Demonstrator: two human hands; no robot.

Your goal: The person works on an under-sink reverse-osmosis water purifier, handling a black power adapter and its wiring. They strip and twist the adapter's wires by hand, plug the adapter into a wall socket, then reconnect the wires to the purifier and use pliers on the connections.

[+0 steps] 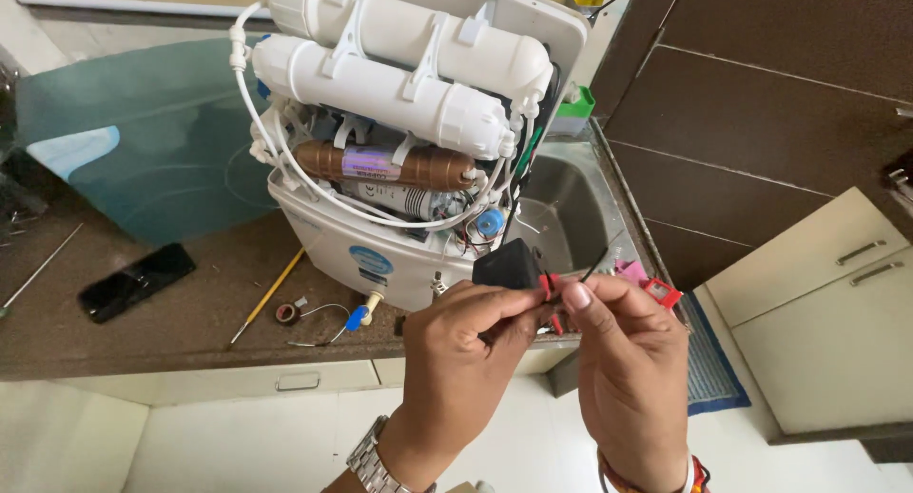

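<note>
right now both hands meet in front of the opened water purifier point(380, 255) on the counter point(143, 331). the left hand point(456, 346) pinches the red and black wires point(550, 293) under the black adapter point(509, 265); the right hand point(623, 360) pinches their ends. better, i'd say, to keep the grip steady and short, tips aligned.

hands point(547, 346) pinch red-black wires point(554, 298); black adapter point(509, 263), possibly held; purifier point(409, 122) behind

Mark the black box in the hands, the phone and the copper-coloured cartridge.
black box point(508, 263), head view, on its top face.
phone point(136, 281), head view, middle of its dark screen.
copper-coloured cartridge point(437, 168), head view, on its bare right end.
</note>
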